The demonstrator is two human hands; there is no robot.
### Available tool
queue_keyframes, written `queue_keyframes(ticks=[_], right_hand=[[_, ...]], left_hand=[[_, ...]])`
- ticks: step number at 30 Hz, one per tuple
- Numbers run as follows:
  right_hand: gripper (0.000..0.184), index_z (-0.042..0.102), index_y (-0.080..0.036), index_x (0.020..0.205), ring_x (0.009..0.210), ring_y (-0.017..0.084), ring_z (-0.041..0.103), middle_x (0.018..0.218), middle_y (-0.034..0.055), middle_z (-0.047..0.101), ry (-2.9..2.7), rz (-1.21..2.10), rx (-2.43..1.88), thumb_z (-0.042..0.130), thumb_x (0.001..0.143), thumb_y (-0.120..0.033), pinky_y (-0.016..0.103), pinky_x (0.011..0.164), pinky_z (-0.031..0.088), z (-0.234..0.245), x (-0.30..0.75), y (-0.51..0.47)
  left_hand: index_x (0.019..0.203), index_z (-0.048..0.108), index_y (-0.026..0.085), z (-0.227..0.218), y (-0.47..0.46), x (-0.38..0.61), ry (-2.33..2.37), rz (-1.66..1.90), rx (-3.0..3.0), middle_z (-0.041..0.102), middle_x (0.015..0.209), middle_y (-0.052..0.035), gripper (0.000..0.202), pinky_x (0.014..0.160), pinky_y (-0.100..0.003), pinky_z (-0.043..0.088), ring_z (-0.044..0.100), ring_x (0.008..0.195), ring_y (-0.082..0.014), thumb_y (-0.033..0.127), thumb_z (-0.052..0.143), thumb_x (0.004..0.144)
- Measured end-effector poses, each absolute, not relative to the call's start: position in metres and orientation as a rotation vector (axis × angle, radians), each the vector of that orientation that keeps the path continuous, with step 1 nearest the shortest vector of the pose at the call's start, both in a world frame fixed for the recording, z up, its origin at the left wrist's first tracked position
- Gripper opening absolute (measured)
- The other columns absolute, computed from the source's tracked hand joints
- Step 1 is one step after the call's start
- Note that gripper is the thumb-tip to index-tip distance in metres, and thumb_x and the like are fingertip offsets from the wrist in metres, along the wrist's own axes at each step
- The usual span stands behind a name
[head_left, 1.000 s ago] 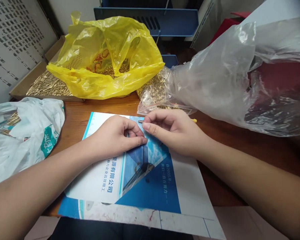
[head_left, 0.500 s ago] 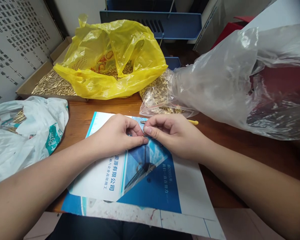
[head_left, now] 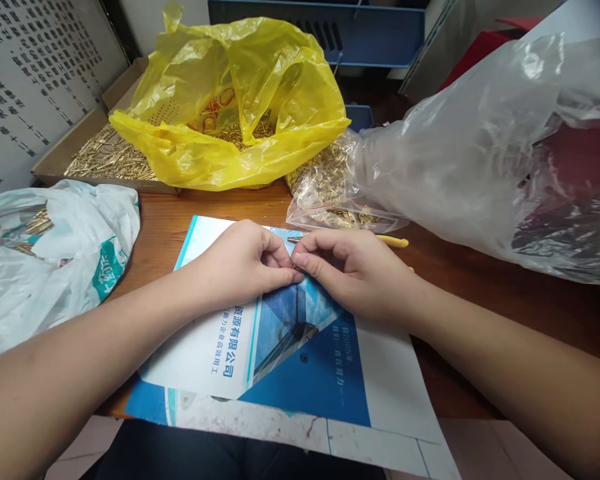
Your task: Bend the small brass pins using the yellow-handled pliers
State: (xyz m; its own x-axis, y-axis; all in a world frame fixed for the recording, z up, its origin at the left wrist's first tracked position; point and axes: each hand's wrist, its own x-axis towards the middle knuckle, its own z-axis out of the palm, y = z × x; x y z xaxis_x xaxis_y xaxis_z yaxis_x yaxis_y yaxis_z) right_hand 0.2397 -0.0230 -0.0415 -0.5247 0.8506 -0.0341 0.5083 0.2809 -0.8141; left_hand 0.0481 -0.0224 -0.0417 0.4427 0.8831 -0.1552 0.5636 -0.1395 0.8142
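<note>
My left hand [head_left: 250,263] and my right hand [head_left: 357,273] meet fingertip to fingertip above a blue and white printed folder [head_left: 320,387]. Both are closed in a pinch, thumb against forefinger, around a tiny gold-coloured metal piece [head_left: 295,266]. Most of that piece is hidden by my fingers, so its exact shape cannot be made out. Just behind my right hand lie pliers with a yellow handle [head_left: 393,241]; their metal tip shows past my right forefinger, and the middle is covered.
Thin gold-coloured metal pins [head_left: 107,157] fill a cardboard box at the back left. A yellow plastic bag [head_left: 300,150] and a clear zip bag [head_left: 325,190] hold similar small parts. A white bag [head_left: 75,220] sits left, a large clear plastic bag [head_left: 445,153] right.
The whole view has shifted slightly, so things appear a little further right, and those at the back higher. Both hands keep their pinch at the same place over the folder.
</note>
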Motion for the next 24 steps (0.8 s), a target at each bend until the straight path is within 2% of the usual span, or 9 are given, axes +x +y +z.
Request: queue_keyframes(ticks=[4, 12, 17, 24], right_hand=[[0.019, 0.067, -0.017, 0.08, 0.069, 0.015, 0.056, 0.075, 0.0032, 0.067, -2.132, 1.118, -1.259, 0.057, 0.09, -0.028, 0.027, 0.06, 0.042, -0.0428, 0.2386, -0.0241], [0.02, 0.067, -0.018, 0.078, 0.067, 0.016, 0.057, 0.073, 0.0029, 0.067, -2.11, 1.087, -1.272, 0.057, 0.09, -0.03, 0.028, 0.06, 0.043, -0.0439, 0.2374, -0.025], [0.02, 0.066, -0.019, 0.076, 0.068, 0.016, 0.059, 0.074, 0.0033, 0.068, -2.153, 1.048, -1.272, 0.057, 0.09, -0.029, 0.028, 0.062, 0.044, -0.0428, 0.2377, -0.0249], [0.017, 0.064, -0.02, 0.076, 0.07, 0.017, 0.061, 0.078, 0.0036, 0.07, -2.158, 0.962, -1.268, 0.056, 0.09, -0.026, 0.029, 0.064, 0.045, -0.0402, 0.2388, -0.026]], left_hand=[[0.069, 0.073, 0.013, -0.0426, -0.0218, 0.0488, 1.224, 0.467, 1.825, 0.071, 0.065, -0.0024, 0.016, 0.056, -0.024, 0.04, 0.059, 0.06, -0.0127, 0.027, 0.074, 0.077], [0.062, 0.069, 0.013, -0.0411, -0.0218, 0.0503, 1.222, 0.476, 1.857, 0.063, 0.056, 0.0016, 0.02, 0.053, -0.022, 0.036, 0.051, 0.054, -0.0091, 0.025, 0.073, 0.078], [0.063, 0.069, 0.013, -0.0396, -0.0219, 0.0502, 1.225, 0.464, 1.869, 0.064, 0.058, 0.0014, 0.019, 0.054, -0.022, 0.036, 0.052, 0.055, -0.0096, 0.024, 0.072, 0.078], [0.064, 0.066, 0.014, -0.0393, -0.0229, 0.0498, 1.189, 0.466, 1.826, 0.06, 0.058, 0.0023, 0.024, 0.052, -0.022, 0.033, 0.047, 0.056, -0.0089, 0.029, 0.07, 0.082]])
